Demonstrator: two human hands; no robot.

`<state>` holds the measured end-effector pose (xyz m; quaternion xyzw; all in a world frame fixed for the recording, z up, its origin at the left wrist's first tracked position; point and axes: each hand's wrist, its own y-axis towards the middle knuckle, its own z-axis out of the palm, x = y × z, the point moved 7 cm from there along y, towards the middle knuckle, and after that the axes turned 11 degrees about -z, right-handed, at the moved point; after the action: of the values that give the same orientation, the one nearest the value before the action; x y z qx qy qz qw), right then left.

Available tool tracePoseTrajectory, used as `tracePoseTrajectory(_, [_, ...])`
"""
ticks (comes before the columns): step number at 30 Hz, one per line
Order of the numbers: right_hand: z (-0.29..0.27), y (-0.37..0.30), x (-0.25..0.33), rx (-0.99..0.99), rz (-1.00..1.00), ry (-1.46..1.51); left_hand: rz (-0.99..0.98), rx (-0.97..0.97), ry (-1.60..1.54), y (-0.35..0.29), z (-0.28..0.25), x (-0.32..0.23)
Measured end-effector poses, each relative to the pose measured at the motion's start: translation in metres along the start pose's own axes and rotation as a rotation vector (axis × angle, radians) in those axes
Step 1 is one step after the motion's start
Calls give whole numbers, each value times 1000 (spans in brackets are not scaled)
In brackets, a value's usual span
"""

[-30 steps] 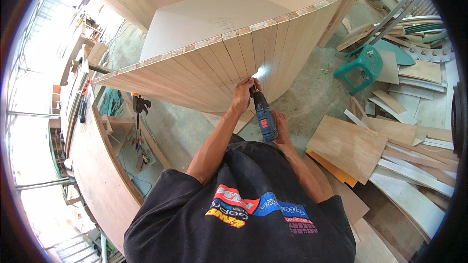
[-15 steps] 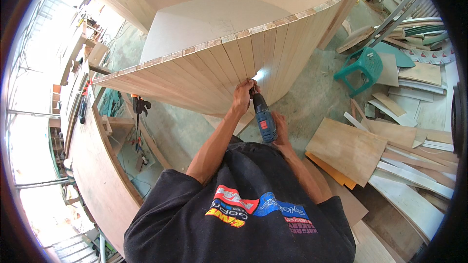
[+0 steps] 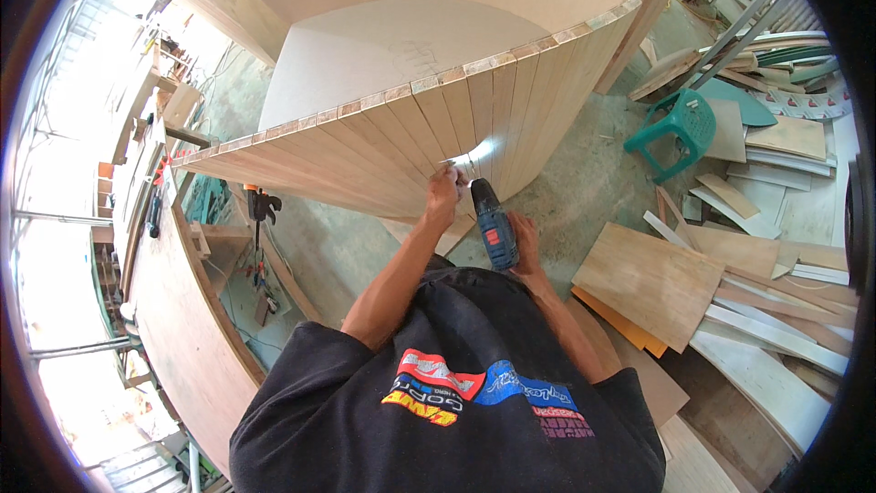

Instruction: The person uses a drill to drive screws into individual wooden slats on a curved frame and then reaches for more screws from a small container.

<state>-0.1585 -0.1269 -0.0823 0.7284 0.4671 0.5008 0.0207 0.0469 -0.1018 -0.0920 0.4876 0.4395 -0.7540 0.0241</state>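
A dark blue cordless drill point(image 3: 494, 228) points away from me, with my right hand point(image 3: 525, 242) wrapped round its grip. Its lamp throws a bright patch on the curved wall of upright wooden slats point(image 3: 411, 141) in front. My left hand point(image 3: 444, 192) is pinched closed near that wall, left of the drill's nose and apart from it. A thin pale sliver shows at the fingertips, too small to name. What sits in the drill's chuck is hard to make out.
A green plastic stool point(image 3: 673, 132) stands at the right, with stacked boards and offcuts point(image 3: 648, 283) below it. At the left are a long curved wooden panel point(image 3: 187, 319) and a black clamp point(image 3: 262, 204). A pale panel point(image 3: 392, 50) lies behind the slats.
My left hand has come away from the drill's nose, moving left and slightly down. The drill has stayed nearly in place, and the lit patch on the slats shows more fully.
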Motion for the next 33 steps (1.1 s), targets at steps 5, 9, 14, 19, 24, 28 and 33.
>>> tracePoseTrajectory(5, [-12,16,14,2,-11,-19,-57,128,351,-82,-14,-53])
tracePoseTrajectory(9, [-18,14,17,-95,-95,-64,515,12,340,-200,-1,-216])
tracePoseTrajectory(14, [-1,24,9,46,57,-28,1090,-596,1011,-156,-9,-342])
tracePoseTrajectory(19, [-3,25,6,127,96,-102,600,-574,1203,-114,6,-319])
tracePoseTrajectory(24, [2,16,-4,89,120,-87,607,-581,1251,-113,11,-317])
tracePoseTrajectory(28, [0,24,4,124,140,-88,584,-625,1242,-118,9,-317])
tracePoseTrajectory(33, [10,8,-15,110,188,-16,506,-618,1244,-119,14,-317])
